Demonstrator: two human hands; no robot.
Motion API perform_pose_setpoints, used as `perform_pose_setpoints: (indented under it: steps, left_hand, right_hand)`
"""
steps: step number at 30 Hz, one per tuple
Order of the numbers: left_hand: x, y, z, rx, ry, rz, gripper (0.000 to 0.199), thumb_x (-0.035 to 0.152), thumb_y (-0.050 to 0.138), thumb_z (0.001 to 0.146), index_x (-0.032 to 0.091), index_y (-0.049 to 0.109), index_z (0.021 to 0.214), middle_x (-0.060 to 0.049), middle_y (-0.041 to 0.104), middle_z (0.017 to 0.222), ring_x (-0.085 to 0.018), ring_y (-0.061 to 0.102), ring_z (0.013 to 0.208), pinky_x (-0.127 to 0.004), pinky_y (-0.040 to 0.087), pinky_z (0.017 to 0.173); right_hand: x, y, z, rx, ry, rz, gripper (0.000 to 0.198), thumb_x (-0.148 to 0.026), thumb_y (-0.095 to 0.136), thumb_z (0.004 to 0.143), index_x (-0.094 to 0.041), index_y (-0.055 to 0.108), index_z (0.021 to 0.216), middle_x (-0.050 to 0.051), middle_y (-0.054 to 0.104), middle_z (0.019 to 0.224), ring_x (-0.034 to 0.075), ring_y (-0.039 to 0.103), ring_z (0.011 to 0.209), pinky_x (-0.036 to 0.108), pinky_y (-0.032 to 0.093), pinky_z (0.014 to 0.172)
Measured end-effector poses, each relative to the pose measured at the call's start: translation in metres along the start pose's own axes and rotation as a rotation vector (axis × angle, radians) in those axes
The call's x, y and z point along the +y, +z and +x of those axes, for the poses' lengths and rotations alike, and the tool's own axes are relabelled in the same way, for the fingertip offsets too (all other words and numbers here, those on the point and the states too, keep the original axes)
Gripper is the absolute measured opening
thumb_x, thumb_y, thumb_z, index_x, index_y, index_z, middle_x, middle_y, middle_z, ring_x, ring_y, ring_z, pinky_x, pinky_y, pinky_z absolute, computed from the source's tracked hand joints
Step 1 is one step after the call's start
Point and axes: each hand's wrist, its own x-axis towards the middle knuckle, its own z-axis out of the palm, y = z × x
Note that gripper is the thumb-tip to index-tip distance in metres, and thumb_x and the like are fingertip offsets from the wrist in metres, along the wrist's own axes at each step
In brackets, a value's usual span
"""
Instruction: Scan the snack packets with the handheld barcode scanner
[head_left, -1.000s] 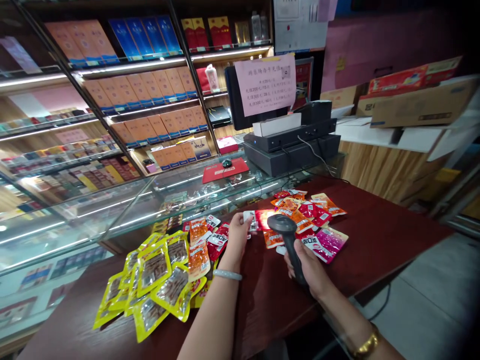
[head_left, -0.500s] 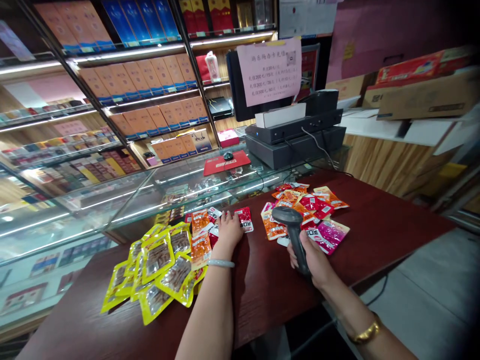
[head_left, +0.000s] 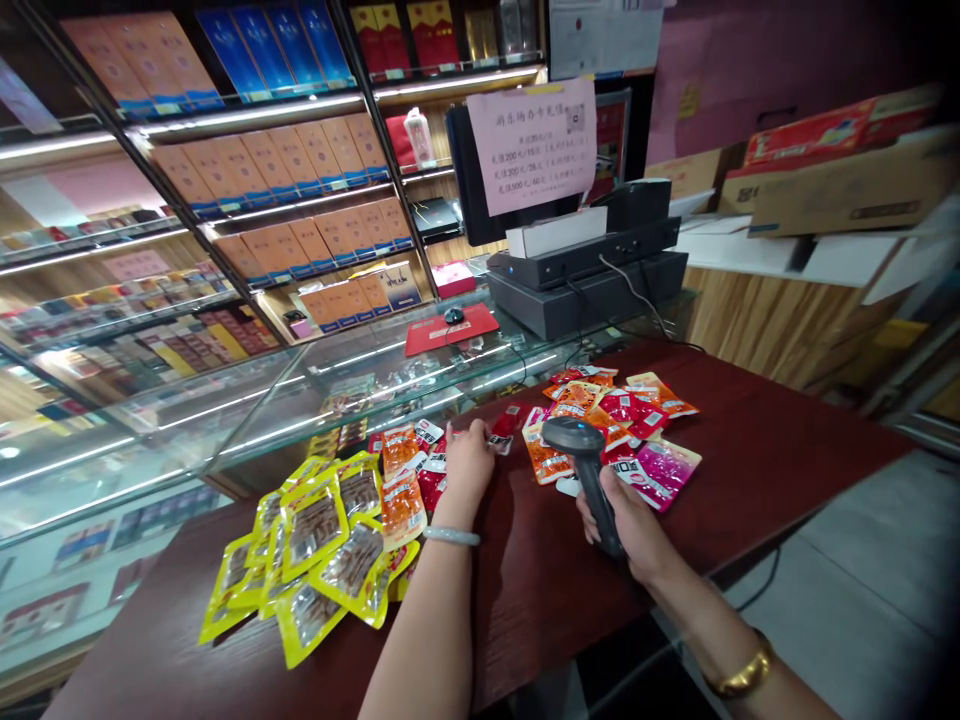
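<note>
My left hand, with a pale bangle on its wrist, has its fingers closed on a red snack packet that is tilted up off the table. Just left of it lie orange and red snack packets, beside a heap of yellow-edged clear packets. My right hand is wrapped round the handle of a dark barcode scanner. The scanner's head is over a pile of orange, red and pink packets; one purple-pink packet lies at the pile's near side.
Behind the dark red table runs a glass display counter with a mouse on a red mat. A cash register base stands at its right. Shelves of boxes line the back; cartons are stacked at right.
My left hand has gone from lying with fingers spread over the packets to gripping a red packet, shifting slightly right and lifting its edge. The right hand with the scanner has barely moved.
</note>
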Motion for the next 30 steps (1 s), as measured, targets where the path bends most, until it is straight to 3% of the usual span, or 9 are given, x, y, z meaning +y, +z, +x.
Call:
perform_pose_setpoints:
  steps: [4, 11, 15, 19, 22, 25, 30]
  left_hand:
    - [0.010, -0.006, -0.001, -0.010, 0.036, -0.172, 0.023, 0.024, 0.067, 0.084, 0.023, 0.060, 0.106, -0.005, 0.075, 0.102, -0.023, 0.068, 0.102, -0.042, 0.025, 0.117]
    - [0.023, -0.008, -0.006, -0.118, 0.132, -0.205, 0.021, 0.024, 0.070, 0.081, 0.023, 0.061, 0.099, -0.003, 0.074, 0.096, -0.024, 0.066, 0.101, -0.041, 0.032, 0.112]
    - [0.027, 0.001, -0.007, -0.116, 0.111, -0.287, 0.024, 0.025, 0.074, 0.077, 0.021, 0.062, 0.097, -0.006, 0.073, 0.096, -0.025, 0.066, 0.099, -0.039, 0.046, 0.095]
    - [0.042, 0.020, -0.012, -0.197, 0.012, -0.768, 0.041, 0.017, 0.069, 0.080, 0.021, 0.058, 0.119, -0.007, 0.074, 0.101, -0.021, 0.070, 0.091, -0.035, 0.052, 0.086]
    - [0.047, 0.023, -0.012, -0.213, 0.079, -1.060, 0.062, 0.016, 0.068, 0.081, 0.021, 0.047, 0.140, -0.012, 0.069, 0.126, -0.021, 0.068, 0.110, -0.035, 0.051, 0.095]
    - [0.028, 0.006, -0.008, -0.088, 0.043, -0.768, 0.062, 0.026, 0.073, 0.080, 0.021, 0.053, 0.139, -0.014, 0.063, 0.136, -0.027, 0.059, 0.126, -0.038, 0.045, 0.105]
    - [-0.031, -0.032, -0.007, 0.018, -0.297, 0.047, 0.051, 0.044, 0.068, 0.083, 0.011, 0.065, 0.122, -0.022, 0.066, 0.125, -0.038, 0.054, 0.126, -0.047, 0.040, 0.106]
  right_hand:
    - [-0.001, 0.002, -0.002, 0.020, -0.006, 0.008, 0.053, -0.072, 0.057, 0.085, -0.022, 0.047, 0.072, -0.006, 0.048, 0.054, 0.008, 0.040, 0.040, 0.022, 0.039, 0.040]
    - [-0.002, 0.003, -0.002, 0.032, -0.018, 0.019, 0.054, -0.075, 0.058, 0.081, -0.023, 0.049, 0.076, -0.007, 0.047, 0.054, 0.009, 0.038, 0.039, 0.023, 0.037, 0.040]
    - [-0.002, 0.003, -0.003, 0.053, -0.037, 0.017, 0.052, -0.073, 0.057, 0.084, -0.022, 0.050, 0.075, -0.006, 0.047, 0.054, 0.009, 0.039, 0.040, 0.024, 0.039, 0.041]
    - [-0.005, 0.003, -0.005, 0.056, -0.040, -0.005, 0.055, -0.074, 0.056, 0.084, -0.021, 0.048, 0.069, -0.004, 0.048, 0.054, 0.009, 0.041, 0.040, 0.024, 0.038, 0.041]
    - [-0.008, 0.003, -0.007, 0.056, -0.019, 0.007, 0.054, -0.074, 0.059, 0.082, -0.022, 0.050, 0.072, -0.005, 0.048, 0.054, 0.009, 0.039, 0.040, 0.025, 0.037, 0.041]
    - [-0.008, 0.003, -0.007, 0.049, -0.016, -0.008, 0.053, -0.074, 0.060, 0.081, -0.022, 0.051, 0.073, -0.004, 0.047, 0.054, 0.011, 0.039, 0.041, 0.026, 0.037, 0.041]
    - [-0.005, 0.003, -0.006, 0.039, 0.015, -0.018, 0.053, -0.073, 0.060, 0.081, -0.023, 0.050, 0.071, -0.003, 0.046, 0.054, 0.011, 0.038, 0.042, 0.027, 0.035, 0.041]
